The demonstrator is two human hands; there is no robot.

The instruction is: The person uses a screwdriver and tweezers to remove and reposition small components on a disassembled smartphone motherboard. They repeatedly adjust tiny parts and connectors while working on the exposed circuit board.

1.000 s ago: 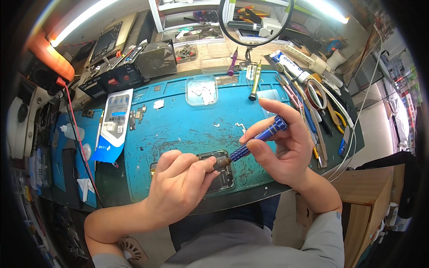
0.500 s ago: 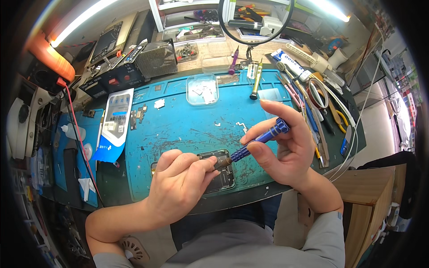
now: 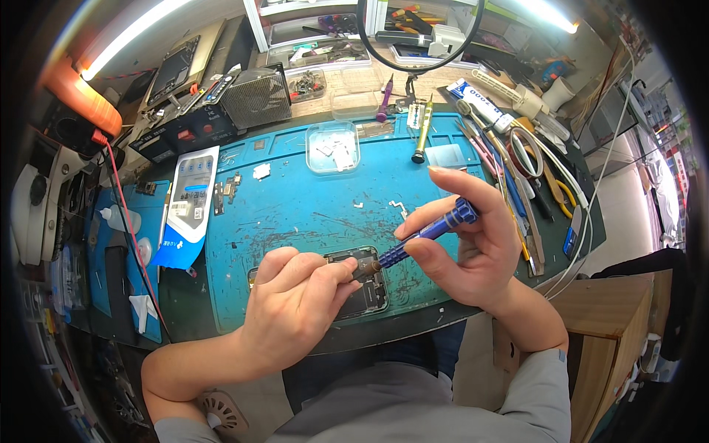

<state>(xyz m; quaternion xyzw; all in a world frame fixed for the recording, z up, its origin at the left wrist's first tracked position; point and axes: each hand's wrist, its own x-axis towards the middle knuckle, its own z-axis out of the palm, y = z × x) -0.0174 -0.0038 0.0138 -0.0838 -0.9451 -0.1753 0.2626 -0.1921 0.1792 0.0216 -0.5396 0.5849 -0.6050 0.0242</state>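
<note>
My right hand grips a blue precision screwdriver between thumb and fingers, its ridged collar slanting down to the left. At the collar's lower end is a small greyish piece with a round brown end, pinched in the fingertips of my left hand; its exact kind is unclear. Whether the screwdriver's bit goes into that piece is hidden. Beneath both hands lies an opened phone, its dark inner parts showing and its left portion mostly covered by my left hand.
The phone rests on a scratched blue work mat. Beyond it are a clear tray of white pieces and a yellow-green screwdriver. Tweezers and pliers crowd the right side; a blue-and-white packet lies left, beside a red cable.
</note>
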